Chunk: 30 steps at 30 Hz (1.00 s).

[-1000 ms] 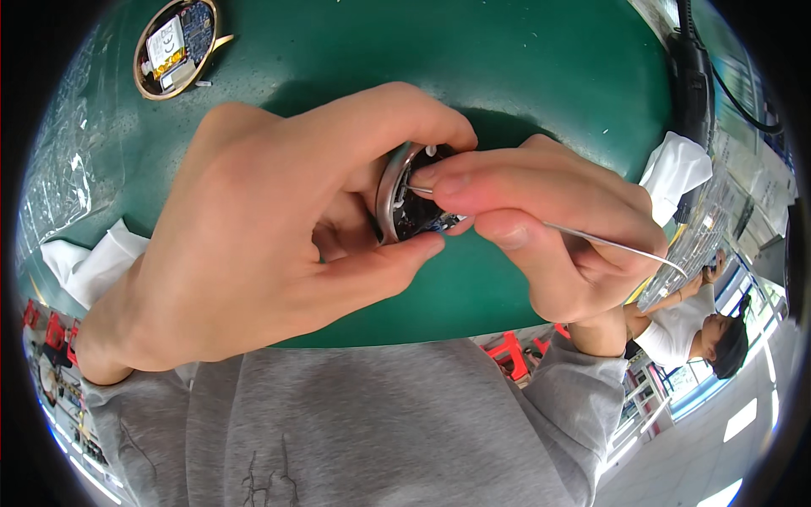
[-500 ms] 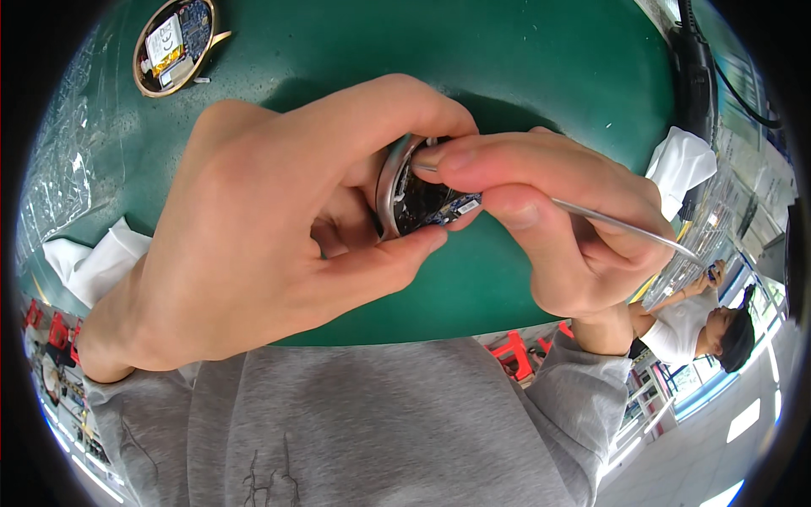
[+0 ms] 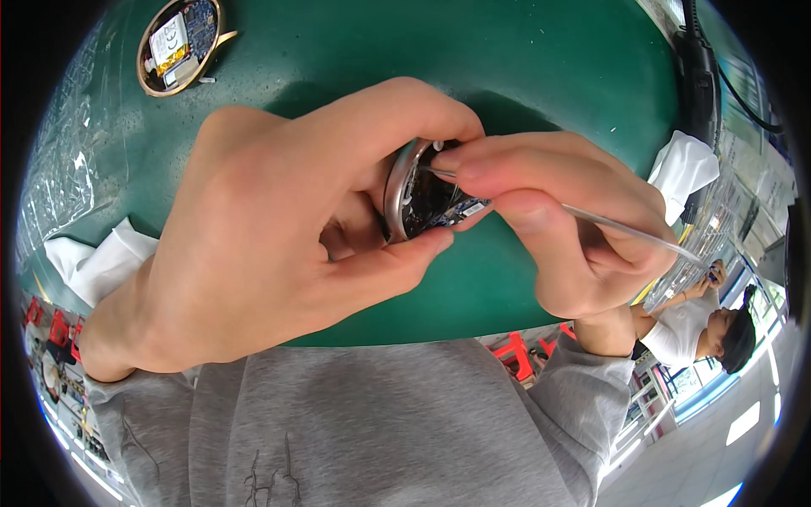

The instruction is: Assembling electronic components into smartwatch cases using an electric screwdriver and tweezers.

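My left hand point(image 3: 253, 228) is closed round the rim of a small round metal watch case point(image 3: 395, 198), tilted with its open side toward the right. Inside it the dark interior shows, and a small circuit board point(image 3: 463, 211) with a white label sticks out at the lower right edge. Between the thumb and fingers of my right hand point(image 3: 583, 211) runs a thin metal rod-like tool point(image 3: 625, 228). Its tip reaches into the case near the upper edge; what the very end touches is hard to make out.
On the green mat point(image 3: 524, 51) at the far left lies a second round gold-rimmed case point(image 3: 142, 68) with a battery and blue board. White cloths point(image 3: 101, 258) lie left and right. Clear plastic bags point(image 3: 68, 169) sit at the left. A co-worker point(image 3: 688, 329) is at the right.
Both hands have shifted very slightly to the right with the case and tool. The tool's tip remains inside the case, and more of the tip shows now.
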Motion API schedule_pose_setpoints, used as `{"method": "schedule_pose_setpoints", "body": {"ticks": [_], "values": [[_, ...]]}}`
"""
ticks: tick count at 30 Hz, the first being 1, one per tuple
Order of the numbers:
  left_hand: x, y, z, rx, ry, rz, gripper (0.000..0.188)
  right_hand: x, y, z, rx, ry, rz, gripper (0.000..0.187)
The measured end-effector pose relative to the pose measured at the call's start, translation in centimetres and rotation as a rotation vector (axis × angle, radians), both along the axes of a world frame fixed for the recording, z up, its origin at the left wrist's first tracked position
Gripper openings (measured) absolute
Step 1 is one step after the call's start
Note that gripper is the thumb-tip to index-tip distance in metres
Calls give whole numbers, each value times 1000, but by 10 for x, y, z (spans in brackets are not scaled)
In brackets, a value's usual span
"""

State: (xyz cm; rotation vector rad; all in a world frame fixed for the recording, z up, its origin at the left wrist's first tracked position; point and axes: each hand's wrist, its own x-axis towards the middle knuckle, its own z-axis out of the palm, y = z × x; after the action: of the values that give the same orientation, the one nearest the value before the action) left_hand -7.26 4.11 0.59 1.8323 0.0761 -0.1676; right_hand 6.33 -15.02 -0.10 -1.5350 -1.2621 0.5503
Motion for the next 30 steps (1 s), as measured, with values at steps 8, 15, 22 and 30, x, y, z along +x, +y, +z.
{"method": "schedule_pose_setpoints", "body": {"ticks": [8, 15, 22, 30], "values": [[0, 1, 0, 71, -37, -25, 50, -5, 0, -4, 83, 94, -2, 16], [11, -10, 20, 115, 43, 25, 53, -9, 1, -6, 88, 182, -45, 17], [15, -10, 24, 70, -4, 12, 52, -2, 1, -6, 56, 114, -1, 16], [5, -9, 10, -1, 106, 105, 52, 0, 0, -10, 99, 87, 28, 16]]}}
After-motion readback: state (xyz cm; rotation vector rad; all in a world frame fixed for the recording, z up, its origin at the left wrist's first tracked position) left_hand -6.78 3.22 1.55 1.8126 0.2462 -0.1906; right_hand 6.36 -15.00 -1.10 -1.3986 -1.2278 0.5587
